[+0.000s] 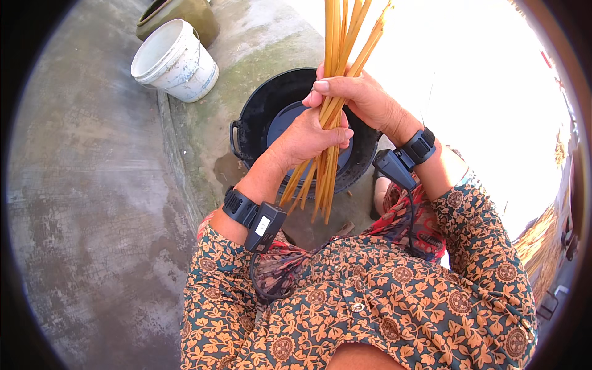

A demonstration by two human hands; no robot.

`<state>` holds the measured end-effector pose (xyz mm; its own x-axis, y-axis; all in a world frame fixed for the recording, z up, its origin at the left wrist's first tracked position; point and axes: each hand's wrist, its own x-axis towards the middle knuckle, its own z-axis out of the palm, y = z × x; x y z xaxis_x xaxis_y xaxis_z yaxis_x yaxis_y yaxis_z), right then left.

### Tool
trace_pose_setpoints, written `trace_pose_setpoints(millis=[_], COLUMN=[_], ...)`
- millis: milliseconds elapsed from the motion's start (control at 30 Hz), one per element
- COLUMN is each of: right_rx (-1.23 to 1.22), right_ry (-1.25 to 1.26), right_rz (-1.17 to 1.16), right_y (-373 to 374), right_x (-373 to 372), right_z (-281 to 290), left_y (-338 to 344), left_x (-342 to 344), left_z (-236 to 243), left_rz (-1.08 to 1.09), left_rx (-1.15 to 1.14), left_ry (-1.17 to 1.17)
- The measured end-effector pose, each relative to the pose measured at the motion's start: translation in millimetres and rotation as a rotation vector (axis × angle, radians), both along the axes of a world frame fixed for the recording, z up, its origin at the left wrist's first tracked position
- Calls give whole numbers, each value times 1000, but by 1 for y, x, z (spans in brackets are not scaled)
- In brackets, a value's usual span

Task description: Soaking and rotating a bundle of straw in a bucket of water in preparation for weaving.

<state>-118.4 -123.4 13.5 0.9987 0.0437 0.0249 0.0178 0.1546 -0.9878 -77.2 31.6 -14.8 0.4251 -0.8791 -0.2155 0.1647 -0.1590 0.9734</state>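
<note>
A bundle of long, flat, yellow-brown plant strips [330,117] is held above a round black tub [250,114]. My left hand [308,135] is closed around the bundle's lower part, thumb across the front. Higher up, my right hand [357,95] grips the same strips, its thumb lying over them. Below my left hand the strip ends fan out and hang over the tub's near rim. Their upper ends run past the top edge of the picture. The tub has a side handle, and its inside bottom looks dark blue-grey, partly hidden by my hands.
A white, stained bucket [179,65] with a wire handle leans at the far left, against a brownish-green glazed pot [200,18]. A low concrete ridge [169,132] crosses the floor left of the tub. More straw-coloured strips [542,246] lie at the right edge. Bright sunlight washes out the right side.
</note>
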Motion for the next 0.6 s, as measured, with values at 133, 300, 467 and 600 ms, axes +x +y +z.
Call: trace_pose_setpoints(millis=[133, 300, 467, 600], right_rx=[180, -111, -74, 52], right_ry=[-194, -434, -28, 48], right_rz=[-89, -101, 12, 5], right_y=[8, 19, 10, 9], right_x=[17, 24, 21, 22], right_z=[4, 19, -4, -8], left_y=[-6, -6, -15, -8], left_x=[14, 42, 25, 21], left_z=[12, -2, -39, -35], left_rz=[205, 470, 325, 139], left_rx=[96, -7, -94, 72], left_ry=[-508, -939, -242, -115])
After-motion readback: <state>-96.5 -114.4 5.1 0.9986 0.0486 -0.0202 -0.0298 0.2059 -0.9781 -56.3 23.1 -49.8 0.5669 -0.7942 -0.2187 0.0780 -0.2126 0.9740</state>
